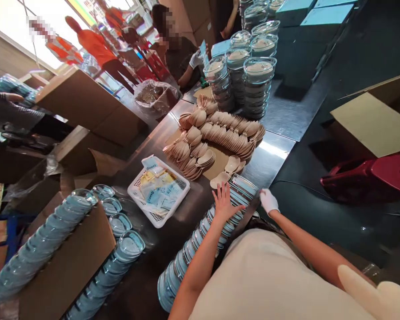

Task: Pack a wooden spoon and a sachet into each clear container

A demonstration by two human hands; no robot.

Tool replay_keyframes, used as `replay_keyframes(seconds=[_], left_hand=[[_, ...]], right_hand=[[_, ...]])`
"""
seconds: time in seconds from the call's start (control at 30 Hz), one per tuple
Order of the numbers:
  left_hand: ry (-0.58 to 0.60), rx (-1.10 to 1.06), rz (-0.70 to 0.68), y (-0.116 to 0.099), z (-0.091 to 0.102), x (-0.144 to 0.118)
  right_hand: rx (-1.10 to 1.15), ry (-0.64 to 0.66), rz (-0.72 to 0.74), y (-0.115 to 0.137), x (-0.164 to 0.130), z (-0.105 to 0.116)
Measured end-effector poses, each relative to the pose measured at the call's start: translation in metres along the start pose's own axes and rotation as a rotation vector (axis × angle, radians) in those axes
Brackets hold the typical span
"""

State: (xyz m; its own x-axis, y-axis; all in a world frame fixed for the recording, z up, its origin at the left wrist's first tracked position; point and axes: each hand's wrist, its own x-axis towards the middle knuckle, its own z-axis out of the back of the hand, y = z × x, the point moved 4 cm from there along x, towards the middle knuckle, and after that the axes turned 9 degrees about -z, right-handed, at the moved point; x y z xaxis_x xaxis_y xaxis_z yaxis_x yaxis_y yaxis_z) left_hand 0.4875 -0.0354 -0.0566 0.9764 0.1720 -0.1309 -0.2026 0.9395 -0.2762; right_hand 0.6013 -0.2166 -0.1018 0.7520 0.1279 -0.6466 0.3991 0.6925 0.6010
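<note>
My left hand (pixel 224 204) is bare, its fingers spread over a long row of nested clear bowls (pixel 193 242) that lies along the table edge in front of my body. My right hand (pixel 269 201), in a white glove, is by the table edge just right of the row's far end. Its fingers are curled in, and whatever they may hold is too small to make out. Just beyond my left fingertips lie a few loose beige spoons (pixel 232 163). Behind them, bundles of similar spoons (pixel 230 133) are piled on a cardboard sheet (pixel 216 156).
Left of the spoons sits a white basket (pixel 160 222) of printed packets. Tall stacks of filled bowls (pixel 260 84) stand farther back, near a co-worker (pixel 183 58) with gloved hands. More bowls (pixel 130 244) and cartons are at left; a red stool (pixel 376 175) and an open carton (pixel 373 124) are at right.
</note>
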Motion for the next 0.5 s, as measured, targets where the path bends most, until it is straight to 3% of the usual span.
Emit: replay_keyframes(seconds=[0.1,0.23,0.33,0.5], left_hand=[[0.050,-0.015,-0.055,0.004,-0.005,-0.015],[0.028,-0.030,-0.028,0.007,-0.009,-0.017],[0.008,-0.056,0.000,0.007,-0.009,-0.014],[0.015,-0.113,0.229,0.010,-0.012,-0.011]], right_hand=[[0.052,0.148,-0.039,-0.038,-0.020,-0.032],[0.060,0.269,-0.014,-0.039,-0.022,-0.062],[-0.039,0.257,0.015,-0.034,-0.020,-0.055],[-0.358,0.158,0.120,-0.008,-0.030,-0.038]])
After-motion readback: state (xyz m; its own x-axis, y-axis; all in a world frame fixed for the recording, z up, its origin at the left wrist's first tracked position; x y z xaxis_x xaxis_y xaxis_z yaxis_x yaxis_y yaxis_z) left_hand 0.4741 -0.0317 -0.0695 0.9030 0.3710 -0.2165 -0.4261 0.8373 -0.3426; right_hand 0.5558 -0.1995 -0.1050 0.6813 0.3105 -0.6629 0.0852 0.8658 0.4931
